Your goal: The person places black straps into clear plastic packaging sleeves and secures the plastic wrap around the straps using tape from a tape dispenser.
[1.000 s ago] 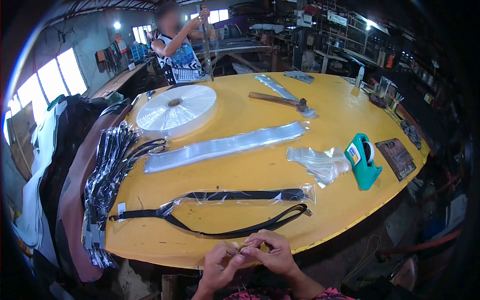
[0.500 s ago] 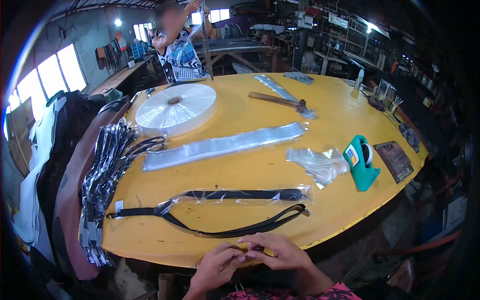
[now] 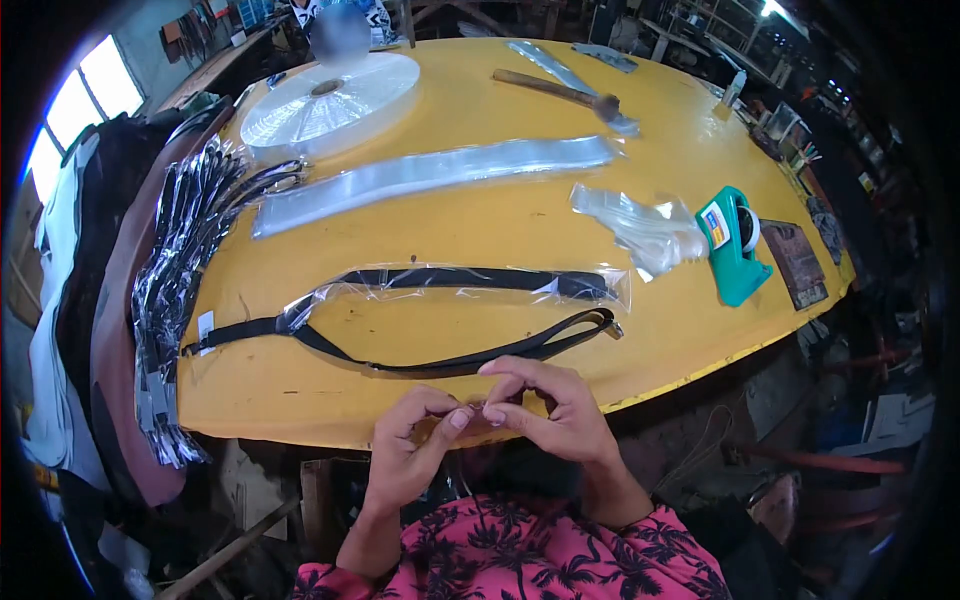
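Note:
Over the table's near edge, my left hand [image 3: 408, 445] and my right hand [image 3: 556, 412] meet with thumbs and fingers pinched together. Whatever lies between the fingertips is too small to make out. Just beyond them is a black strap [image 3: 440, 366], its looped end with a metal clip lying near my right fingers. The strap's other part runs inside a clear plastic sleeve [image 3: 400, 282]. A white tag [image 3: 206, 330] sits by its left end.
On the yellow table [image 3: 480, 230] lie a large clear roll [image 3: 380, 95], flat plastic sleeves [image 3: 430, 175], a hammer [image 3: 550, 87], small plastic pieces [image 3: 645, 230], a green tape dispenser [image 3: 730, 250] and a dark block [image 3: 795, 262]. Wrapped straps [image 3: 175, 290] hang at left. A person [image 3: 385, 25] stands behind.
The view has tilted downward, so the table sits higher and more of my shirt shows. My hands have drawn slightly apart, fingertips still close together. The strap has not moved on the table.

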The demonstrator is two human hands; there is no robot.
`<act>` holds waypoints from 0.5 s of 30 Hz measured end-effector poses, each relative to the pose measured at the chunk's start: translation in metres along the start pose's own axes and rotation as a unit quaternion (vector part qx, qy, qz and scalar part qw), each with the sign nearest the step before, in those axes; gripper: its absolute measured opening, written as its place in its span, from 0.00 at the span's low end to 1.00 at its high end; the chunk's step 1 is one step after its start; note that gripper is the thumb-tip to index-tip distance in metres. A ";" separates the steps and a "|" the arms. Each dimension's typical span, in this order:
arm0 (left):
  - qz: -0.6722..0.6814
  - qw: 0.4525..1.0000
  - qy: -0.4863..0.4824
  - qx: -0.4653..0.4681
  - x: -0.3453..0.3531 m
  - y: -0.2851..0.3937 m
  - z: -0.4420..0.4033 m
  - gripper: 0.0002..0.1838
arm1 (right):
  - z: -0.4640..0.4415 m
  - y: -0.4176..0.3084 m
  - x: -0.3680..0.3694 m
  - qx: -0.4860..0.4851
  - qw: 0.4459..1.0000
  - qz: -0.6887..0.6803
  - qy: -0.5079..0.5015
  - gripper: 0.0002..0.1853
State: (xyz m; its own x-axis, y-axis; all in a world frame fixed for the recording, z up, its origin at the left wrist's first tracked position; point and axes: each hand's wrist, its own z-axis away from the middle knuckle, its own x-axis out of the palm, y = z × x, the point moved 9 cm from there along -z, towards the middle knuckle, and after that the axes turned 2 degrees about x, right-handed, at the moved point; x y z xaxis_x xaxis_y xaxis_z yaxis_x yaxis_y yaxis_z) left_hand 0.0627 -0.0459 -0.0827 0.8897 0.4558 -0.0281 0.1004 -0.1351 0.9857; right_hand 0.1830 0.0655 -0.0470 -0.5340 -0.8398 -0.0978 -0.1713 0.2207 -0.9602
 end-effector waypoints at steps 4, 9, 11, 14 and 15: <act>-0.069 0.997 0.008 0.027 -0.001 0.012 -0.001 0.02 | 0.001 0.005 -0.003 0.018 1.000 -0.017 0.019 0.23; -0.085 0.995 0.011 0.042 0.001 0.015 0.000 0.02 | 0.001 0.003 -0.002 0.022 0.998 -0.039 0.035 0.23; -0.105 0.993 0.005 0.050 0.004 0.015 0.001 0.03 | 0.001 0.002 0.000 0.016 0.999 -0.014 0.029 0.22; -0.136 0.988 -0.017 0.070 0.015 0.013 0.003 0.03 | 0.002 0.006 0.005 0.032 0.999 -0.015 0.026 0.21; -0.139 0.986 -0.020 0.087 0.017 0.016 0.003 0.04 | 0.002 0.006 0.006 0.032 0.999 -0.015 0.027 0.21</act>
State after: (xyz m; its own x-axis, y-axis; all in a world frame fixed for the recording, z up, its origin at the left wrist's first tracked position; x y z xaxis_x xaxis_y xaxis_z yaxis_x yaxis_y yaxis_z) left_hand 0.0812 -0.0430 -0.0681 0.8335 0.4623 -0.3026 0.4143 -0.1608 0.8958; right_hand 0.1801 0.0608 -0.0537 -0.5731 -0.8175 -0.0570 -0.1350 0.1627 -0.9774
